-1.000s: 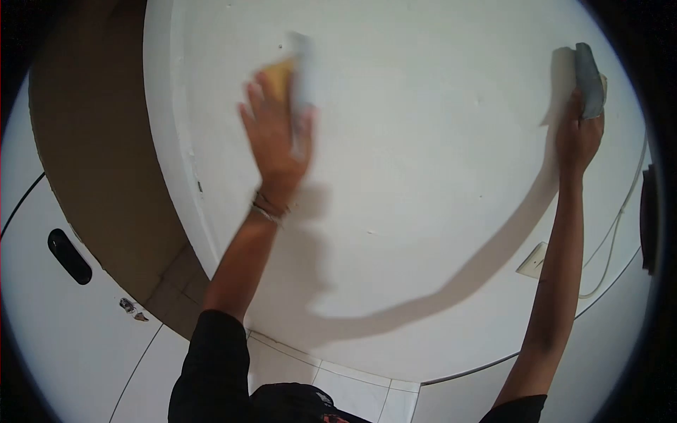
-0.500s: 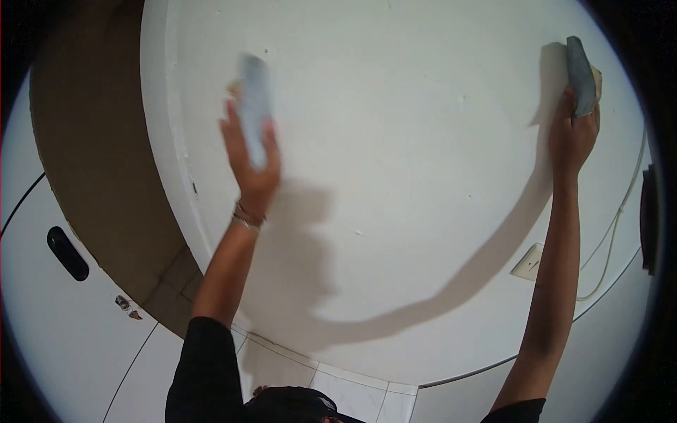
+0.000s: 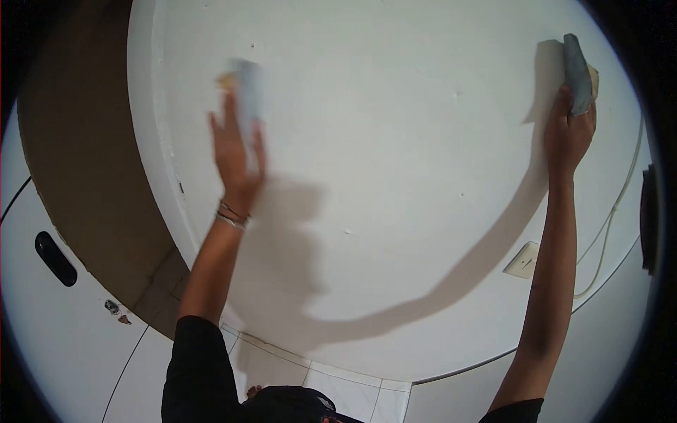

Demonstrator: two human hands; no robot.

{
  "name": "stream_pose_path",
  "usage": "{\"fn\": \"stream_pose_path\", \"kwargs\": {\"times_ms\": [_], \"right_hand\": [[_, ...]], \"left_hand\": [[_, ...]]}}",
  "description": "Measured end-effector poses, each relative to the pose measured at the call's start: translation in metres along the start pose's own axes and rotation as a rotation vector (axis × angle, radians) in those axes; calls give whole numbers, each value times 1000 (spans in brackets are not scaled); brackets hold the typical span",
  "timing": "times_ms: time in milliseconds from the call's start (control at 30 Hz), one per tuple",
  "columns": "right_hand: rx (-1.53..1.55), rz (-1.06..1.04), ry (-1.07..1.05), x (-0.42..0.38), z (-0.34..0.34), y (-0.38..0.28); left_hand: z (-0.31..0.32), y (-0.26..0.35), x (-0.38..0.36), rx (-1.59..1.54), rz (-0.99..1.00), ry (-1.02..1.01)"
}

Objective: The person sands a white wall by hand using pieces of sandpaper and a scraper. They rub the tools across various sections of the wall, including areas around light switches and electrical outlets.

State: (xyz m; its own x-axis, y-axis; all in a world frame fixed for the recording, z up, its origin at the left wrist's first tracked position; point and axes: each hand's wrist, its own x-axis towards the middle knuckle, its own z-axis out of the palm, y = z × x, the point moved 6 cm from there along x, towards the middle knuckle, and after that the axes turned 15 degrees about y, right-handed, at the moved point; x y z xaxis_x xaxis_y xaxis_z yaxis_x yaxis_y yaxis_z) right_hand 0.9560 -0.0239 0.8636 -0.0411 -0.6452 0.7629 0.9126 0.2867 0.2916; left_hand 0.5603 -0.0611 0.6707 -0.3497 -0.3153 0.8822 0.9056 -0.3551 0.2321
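My left hand [image 3: 236, 155] is raised against the white wall [image 3: 381, 162], its fingers around a grey-blue item [image 3: 248, 88] that is blurred by motion. A yellowish bit shows at that item's left edge. On the right, my right hand [image 3: 568, 137] holds a grey, cloth-like piece [image 3: 577, 74] upright near the wall, with a cream-coloured part [image 3: 594, 81] behind it. What exactly the two items are cannot be made out.
A wall switch plate [image 3: 522, 259] sits beside my right forearm, with a pale cable [image 3: 610, 233] to its right. At the left are a brown opening [image 3: 84, 141] and a white panel with a black oval handle [image 3: 56, 259]. White tiles [image 3: 338, 388] lie below.
My left hand and its grey-blue item have shifted left and slightly tilted. The view has turned a little, so the wall and fittings appear further left. My right hand keeps its hold.
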Motion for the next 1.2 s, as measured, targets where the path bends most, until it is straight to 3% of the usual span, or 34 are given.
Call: {"fn": "stream_pose_path", "kwargs": {"times_ms": [67, 133, 200, 267, 400, 433, 467, 533, 633, 667, 700, 733, 767, 800, 867, 933, 1000, 1067, 1100, 1167, 1200], "right_hand": [[0, 30, -3, 1, -1, -3], [7, 65, -5, 2, -2, -2], [81, 64, -34, 1, 0, -1], [87, 87, -51, 0, 0, -1], [28, 75, -80, 0, 1, 2], [30, 75, -79, -1, 1, 1], [40, 71, -33, 0, 0, -2], [46, 59, 5, 4, -4, -8], [56, 169, -61, 5, -2, -7], [53, 142, -47, 6, -2, -8], [49, 116, -31, 6, -2, -7], [48, 123, -28, 4, -2, -5], [38, 118, -36, 3, -2, -4], [32, 108, -43, 3, -1, -4], [57, 116, -48, 4, 0, -5], [78, 125, -58, 5, 0, -5], [66, 89, -41, 1, 3, 2], [39, 100, -44, 2, 1, -2], [13, 109, -48, 3, 1, -3], [9, 103, -60, 5, 0, -3], [4, 97, -64, 5, 1, -3]], "left_hand": [[0, -38, 8, 57, -251, 25], [0, -23, -15, -99, -247, 72], [-8, 40, -51, -114, 195, -68], [-10, 62, -130, -41, 497, -708], [-17, 10, -110, 129, 578, -531], [-14, -22, -86, 113, 294, -452], [-23, -9, -39, 204, 384, -128], [-25, -112, -33, -6, -542, -41], [-39, -91, -22, 206, -729, 12], [-42, -93, -53, 157, -570, 286], [-28, -129, -117, -313, -855, 80], [-39, -22, -88, -33, -105, 186], [-36, -6, -120, 45, -17, -188], [-32, 4, -157, 172, 428, -428], [-34, -3, -151, 119, 533, -373], [-26, -52, -134, 493, 497, -532], [-34, -72, -56, -14, -70, -29], [-35, -117, -19, 27, -698, 78], [-29, -121, -14, 32, -703, 77], [-37, -121, -3, 218, -629, 294], [-30, -102, -15, 199, -478, 304]]}}
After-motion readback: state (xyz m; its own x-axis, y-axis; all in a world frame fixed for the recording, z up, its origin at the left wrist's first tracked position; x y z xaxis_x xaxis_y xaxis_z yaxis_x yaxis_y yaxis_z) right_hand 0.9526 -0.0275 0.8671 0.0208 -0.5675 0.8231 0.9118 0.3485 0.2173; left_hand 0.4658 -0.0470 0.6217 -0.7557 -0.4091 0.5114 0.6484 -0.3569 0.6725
